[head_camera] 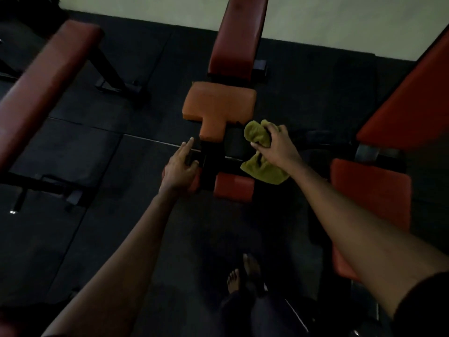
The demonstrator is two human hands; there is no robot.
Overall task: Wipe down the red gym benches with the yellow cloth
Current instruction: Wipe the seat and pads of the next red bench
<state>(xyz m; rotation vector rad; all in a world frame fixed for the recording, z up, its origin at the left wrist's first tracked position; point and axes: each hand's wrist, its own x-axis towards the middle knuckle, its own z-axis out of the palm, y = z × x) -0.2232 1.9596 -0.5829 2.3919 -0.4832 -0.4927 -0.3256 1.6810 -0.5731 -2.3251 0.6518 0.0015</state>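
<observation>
The middle bench stands in front of me, with a red back pad [239, 37], an orange T-shaped seat pad [218, 103] and a small red roller pad [234, 187] at its near end. My right hand [273, 147] grips the bunched yellow cloth [256, 135] just right of the seat's narrow end, and the cloth's loose end hangs down. My left hand [181, 166] rests on the dark frame and left roller below the seat, index finger stretched out, other fingers curled over the bar.
Another red bench [46, 86] runs along the left, and a third red bench [408, 105] with its seat [369, 188] stands on the right. Black rubber floor mats [102, 239] lie all around. My bare feet [243, 273] are below. A pale wall [340, 23] is behind.
</observation>
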